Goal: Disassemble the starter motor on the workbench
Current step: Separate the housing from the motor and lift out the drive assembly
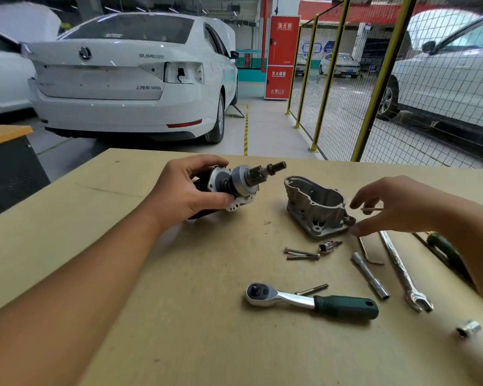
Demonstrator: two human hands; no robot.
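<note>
Gripping the black-bodied starter motor [229, 188] with its exposed silver pinion shaft, the left hand [187, 190] holds it tilted above the tan wooden workbench [151, 274]. Right hand [396, 204] hovers with fingers loosely spread, holding nothing, just beside the removed grey cast-aluminium nose housing [317, 208]. Green-handled chrome ratchet [313, 300] and two long steel bolts [301, 253] lie nearer the camera.

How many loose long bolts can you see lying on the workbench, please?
3. Two bolts lie side by side just left of the small socket bit; a third bolt rests behind the ratchet. More may hide behind the right hand.
</note>
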